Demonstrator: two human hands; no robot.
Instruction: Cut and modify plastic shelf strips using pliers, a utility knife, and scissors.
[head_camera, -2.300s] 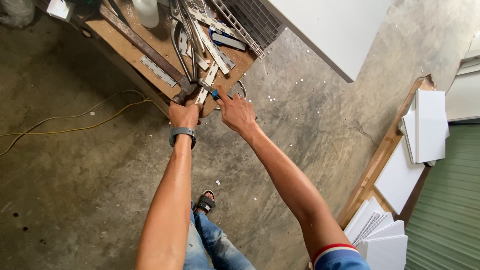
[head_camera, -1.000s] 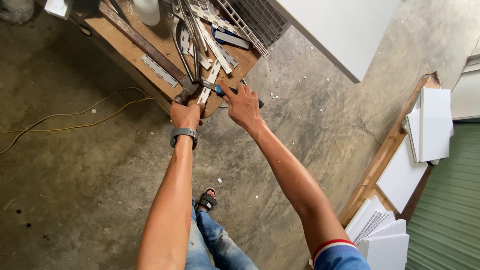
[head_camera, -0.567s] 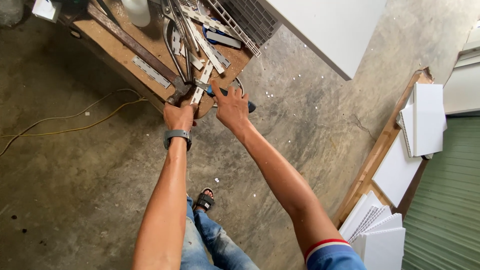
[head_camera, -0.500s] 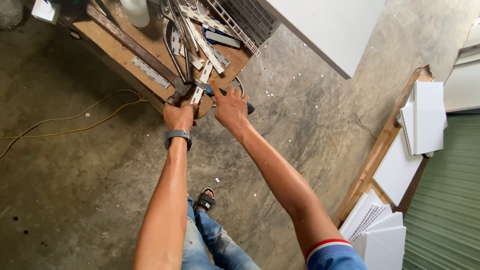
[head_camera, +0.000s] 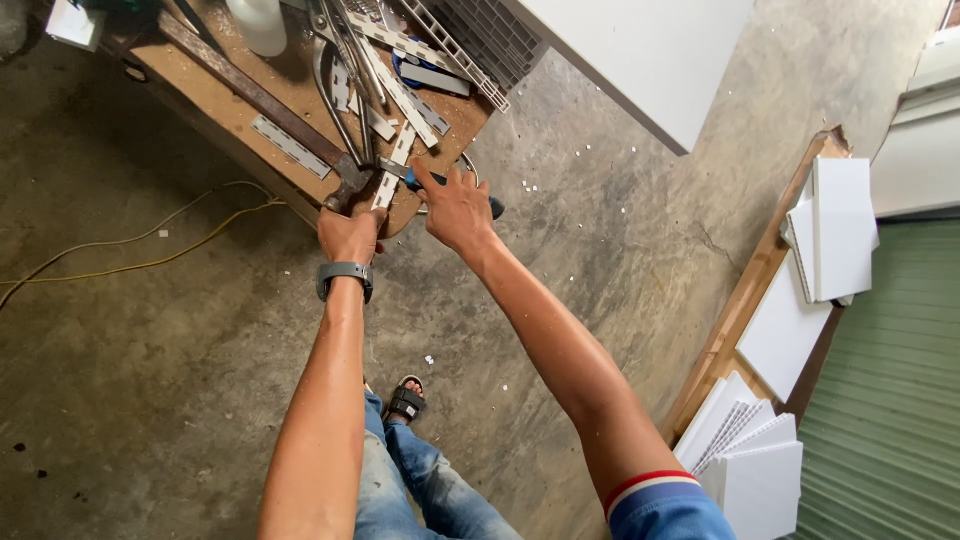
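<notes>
My left hand, with a dark watch on the wrist, is closed at the near corner of a wooden table. It grips the near end of a white perforated strip. The rusty head of a long metal bar lies just above its knuckles. My right hand lies over a blue-handled tool with its fingers spread. The tool's black end sticks out past the hand, beyond the table edge.
The table carries several white strips, metal rails and a white bottle. A yellow cable runs across the concrete floor at left. White panels lean on a wooden frame at right. My sandalled foot is below.
Both hands have stayed at the table corner. My right hand has shifted slightly along the blue-handled tool and its fingers have spread wider. The view has drifted a little.
</notes>
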